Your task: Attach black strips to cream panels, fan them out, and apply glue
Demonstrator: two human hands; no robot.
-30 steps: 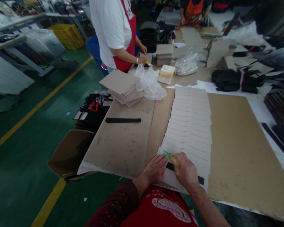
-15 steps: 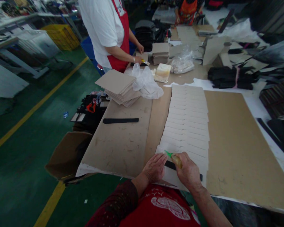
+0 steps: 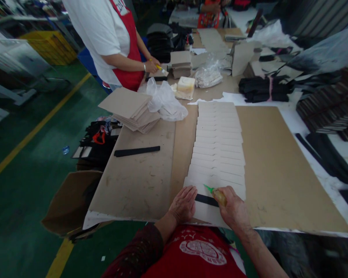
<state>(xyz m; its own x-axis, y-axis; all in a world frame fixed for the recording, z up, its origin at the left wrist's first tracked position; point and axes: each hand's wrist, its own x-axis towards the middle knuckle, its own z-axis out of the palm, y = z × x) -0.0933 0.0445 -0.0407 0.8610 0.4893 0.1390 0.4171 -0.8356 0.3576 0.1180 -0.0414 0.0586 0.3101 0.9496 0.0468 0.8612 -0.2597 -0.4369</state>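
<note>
A long overlapping row of white card sheets (image 3: 219, 146) runs up the middle of the brown table (image 3: 278, 166). My left hand (image 3: 183, 204) lies flat, fingers stretched, on the near left edge of the nearest sheet. My right hand (image 3: 232, 208) is closed round a small amber glue bottle with a green nozzle (image 3: 216, 193), its tip pointing up-left over the sheet. A black strip (image 3: 205, 199) lies on that sheet between my hands, partly hidden under my right hand.
A second black strip (image 3: 137, 151) lies on the grey board at left. A stack of grey boards (image 3: 129, 108) and a plastic bag (image 3: 165, 102) sit farther back. A person in a red apron (image 3: 110, 42) works with a brush. An open carton (image 3: 72, 200) stands on the floor.
The view has swung right and down. My right hand with the bottle has slid slightly along the black strip, which now shows only to its left. My left hand stays flat.
</note>
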